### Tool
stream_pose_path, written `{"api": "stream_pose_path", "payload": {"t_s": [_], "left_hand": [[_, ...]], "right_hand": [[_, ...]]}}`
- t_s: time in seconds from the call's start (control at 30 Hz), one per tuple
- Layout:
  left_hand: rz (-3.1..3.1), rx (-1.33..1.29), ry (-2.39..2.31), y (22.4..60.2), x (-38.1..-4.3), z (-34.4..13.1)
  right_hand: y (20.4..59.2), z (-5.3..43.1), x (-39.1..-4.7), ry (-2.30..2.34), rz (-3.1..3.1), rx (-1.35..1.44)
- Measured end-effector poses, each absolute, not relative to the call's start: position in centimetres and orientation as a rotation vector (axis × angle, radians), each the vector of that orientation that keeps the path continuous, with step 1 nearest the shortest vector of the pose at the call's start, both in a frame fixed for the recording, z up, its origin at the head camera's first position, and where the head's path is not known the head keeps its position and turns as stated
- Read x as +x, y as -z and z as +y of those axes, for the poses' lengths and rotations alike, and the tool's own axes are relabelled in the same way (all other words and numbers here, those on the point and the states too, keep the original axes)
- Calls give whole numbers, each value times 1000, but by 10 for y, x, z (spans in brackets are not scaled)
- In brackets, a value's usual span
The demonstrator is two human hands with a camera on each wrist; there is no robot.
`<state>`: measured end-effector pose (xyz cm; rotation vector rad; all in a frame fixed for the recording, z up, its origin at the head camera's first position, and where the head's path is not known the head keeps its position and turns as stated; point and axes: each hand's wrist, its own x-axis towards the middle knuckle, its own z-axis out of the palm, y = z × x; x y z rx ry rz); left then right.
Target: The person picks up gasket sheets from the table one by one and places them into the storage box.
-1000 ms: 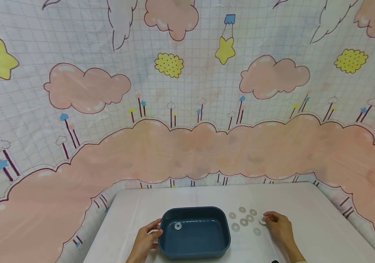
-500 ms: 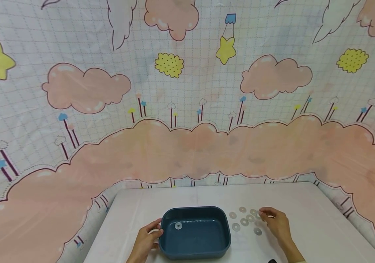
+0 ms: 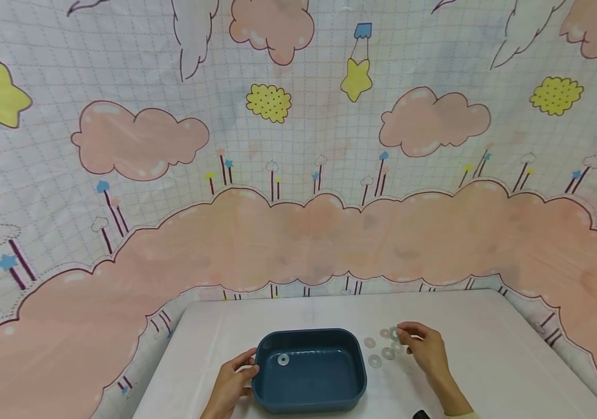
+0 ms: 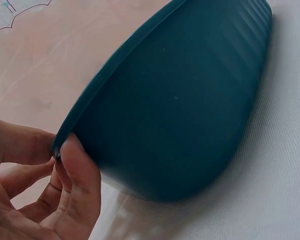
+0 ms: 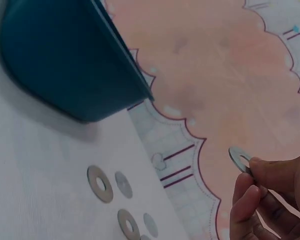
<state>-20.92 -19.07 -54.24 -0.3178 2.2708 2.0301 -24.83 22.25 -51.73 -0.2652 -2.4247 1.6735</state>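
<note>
My left hand [image 3: 231,381] pinches the left rim of a dark blue plastic basin [image 3: 309,401], thumb on the outer wall and fingers at the lip. The left wrist view shows the thumb [image 4: 82,170] close up against the basin wall [image 4: 175,110]. One washer [image 3: 283,365] lies flat inside the basin, towards its left end. To the right of the basin, my right hand [image 3: 428,349] is above the table and pinches a flat metal washer [image 5: 235,158] between thumb and fingertips. Several more washers [image 3: 374,361] lie between the basin and that hand; the hand partly hides some.
A white cloth covers the table [image 3: 513,355]. Behind it hangs a patterned curtain [image 3: 330,244] with clouds and stars. A small black object [image 3: 421,414] shows at the bottom edge beside the right forearm.
My right hand has moved left and a little farther back over the loose washers, carrying the pinched washer. The left hand and the basin have stayed in place.
</note>
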Motion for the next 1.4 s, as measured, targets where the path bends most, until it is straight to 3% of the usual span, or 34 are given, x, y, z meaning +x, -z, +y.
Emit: {"api": "stream_pose_path", "payload": {"t_s": [1.4], "left_hand": [[2238, -330, -2041, 545, -222, -191]], "right_hand": [[488, 134, -254, -2029, -2246, -10]]}}
